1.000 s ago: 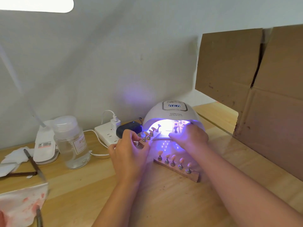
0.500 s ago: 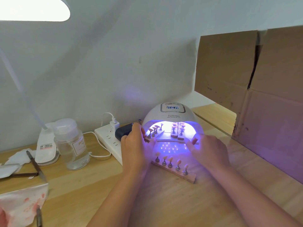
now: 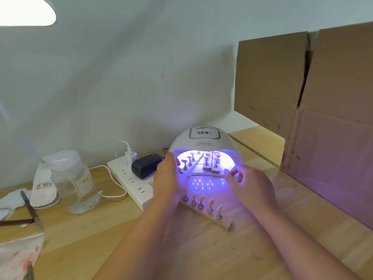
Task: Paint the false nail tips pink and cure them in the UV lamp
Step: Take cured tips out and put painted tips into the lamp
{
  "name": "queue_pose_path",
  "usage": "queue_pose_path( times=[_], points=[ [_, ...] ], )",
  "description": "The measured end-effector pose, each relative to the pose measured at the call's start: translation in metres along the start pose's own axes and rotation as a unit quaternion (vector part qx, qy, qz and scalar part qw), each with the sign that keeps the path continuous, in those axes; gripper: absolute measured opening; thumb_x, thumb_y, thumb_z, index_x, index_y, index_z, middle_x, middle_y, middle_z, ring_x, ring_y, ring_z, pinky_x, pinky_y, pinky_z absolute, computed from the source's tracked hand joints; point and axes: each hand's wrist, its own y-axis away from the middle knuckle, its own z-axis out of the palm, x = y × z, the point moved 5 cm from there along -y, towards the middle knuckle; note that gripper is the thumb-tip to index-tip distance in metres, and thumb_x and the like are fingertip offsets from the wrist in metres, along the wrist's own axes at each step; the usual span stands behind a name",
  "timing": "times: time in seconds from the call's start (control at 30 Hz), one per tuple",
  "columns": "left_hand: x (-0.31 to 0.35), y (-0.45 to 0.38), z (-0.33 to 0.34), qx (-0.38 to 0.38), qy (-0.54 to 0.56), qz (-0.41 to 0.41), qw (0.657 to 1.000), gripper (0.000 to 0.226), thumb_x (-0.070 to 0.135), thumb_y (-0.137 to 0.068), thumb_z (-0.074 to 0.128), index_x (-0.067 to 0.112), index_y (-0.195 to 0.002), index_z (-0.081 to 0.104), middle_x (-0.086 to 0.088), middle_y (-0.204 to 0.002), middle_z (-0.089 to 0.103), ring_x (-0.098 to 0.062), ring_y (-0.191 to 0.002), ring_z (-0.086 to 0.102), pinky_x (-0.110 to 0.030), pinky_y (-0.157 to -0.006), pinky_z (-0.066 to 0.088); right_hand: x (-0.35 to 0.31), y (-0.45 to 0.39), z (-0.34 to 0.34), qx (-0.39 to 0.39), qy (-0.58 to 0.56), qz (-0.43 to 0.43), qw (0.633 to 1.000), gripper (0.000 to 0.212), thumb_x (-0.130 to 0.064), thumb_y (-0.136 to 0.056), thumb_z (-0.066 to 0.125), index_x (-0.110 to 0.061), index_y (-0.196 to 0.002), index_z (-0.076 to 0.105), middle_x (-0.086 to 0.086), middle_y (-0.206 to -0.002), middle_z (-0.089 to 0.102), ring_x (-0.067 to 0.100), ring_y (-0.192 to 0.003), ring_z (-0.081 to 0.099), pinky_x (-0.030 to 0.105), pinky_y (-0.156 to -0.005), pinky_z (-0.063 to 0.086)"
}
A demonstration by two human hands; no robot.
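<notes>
The white UV lamp (image 3: 203, 142) glows violet at the back of the wooden desk. Inside it stand wooden holders with pink nail tips: one angled at the left (image 3: 188, 161) and two side by side (image 3: 211, 163). My left hand (image 3: 165, 178) is at the left side of the lamp's mouth, its fingers against the near end of the angled holder. My right hand (image 3: 250, 186) hovers at the right side of the mouth, fingers loosely bent, holding nothing. Another wooden holder with several pink tips (image 3: 207, 211) lies on the desk in front of the lamp, between my wrists.
A white power strip (image 3: 129, 178) with a black adapter (image 3: 146, 165) lies left of the lamp. Further left are a clear bottle (image 3: 74, 182), a desk lamp base (image 3: 43, 190), brushes (image 3: 30, 207) and a pink-stained tissue (image 3: 18, 257). A cardboard box (image 3: 323, 118) stands at the right.
My left hand has slid the angled holder from the lamp's mouth deeper inside. My right hand has drawn back out of the mouth to the right.
</notes>
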Motion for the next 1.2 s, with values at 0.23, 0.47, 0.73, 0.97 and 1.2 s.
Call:
queue_pose_path(
  times=[0.23,0.47,0.73,0.97,1.2],
  points=[
    [0.010,-0.006,0.006,-0.011,-0.135,0.019,0.991,0.029,0.023,-0.079,0.066,0.016,-0.090,0.040,-0.002,-0.094,0.063,-0.028,-0.083,0.059,-0.035,-0.069,0.042,0.001,0.001,0.001,-0.009,-0.014,0.017,1.000,0.023,-0.037,-0.085,0.056,-0.028,-0.065,0.049,-0.010,-0.057,0.050,0.015,-0.059,0.048,0.019,-0.046,0.028],
    [0.018,-0.016,0.012,0.001,-0.208,0.028,0.978,0.031,0.033,-0.081,0.066,0.021,-0.078,0.038,0.002,-0.091,0.062,-0.022,-0.082,0.059,-0.028,-0.059,0.028,0.003,0.001,0.001,-0.016,-0.012,0.035,0.999,0.029,-0.037,-0.084,0.056,-0.029,-0.059,0.045,-0.010,-0.059,0.052,0.009,-0.056,0.047,0.020,-0.047,0.027],
    [0.015,-0.014,0.004,-0.045,-0.119,0.004,0.992,0.033,0.032,-0.082,0.066,0.022,-0.069,0.036,0.008,-0.071,0.045,-0.017,-0.074,0.046,-0.028,-0.052,0.027,-0.002,0.003,-0.007,0.029,-0.040,0.025,0.998,0.023,-0.036,-0.087,0.056,-0.024,-0.067,0.055,-0.008,-0.055,0.051,0.006,-0.052,0.045,0.020,-0.048,0.031],
    [0.020,0.018,-0.040,-0.008,0.017,0.076,0.997,0.015,0.028,-0.091,0.049,0.032,-0.077,0.044,0.018,-0.073,0.053,0.002,-0.066,0.051,-0.017,-0.052,0.034,-0.043,-0.016,-0.027,0.058,-0.057,-0.144,0.986,0.033,-0.017,-0.087,0.048,-0.020,-0.117,0.062,0.002,-0.115,0.054,0.013,-0.107,0.039,0.025,-0.087,0.029],
    [0.007,0.073,-0.059,0.041,0.038,0.206,0.977,0.017,0.044,-0.083,0.038,0.031,-0.075,0.047,0.009,-0.059,0.054,-0.009,-0.055,0.047,-0.019,-0.049,0.035,-0.069,-0.086,-0.007,-0.156,0.049,-0.069,0.984,0.040,-0.028,-0.098,0.026,-0.040,-0.129,0.047,-0.005,-0.155,0.010,0.013,-0.140,0.002,0.037,-0.113,0.005]
  ],
)
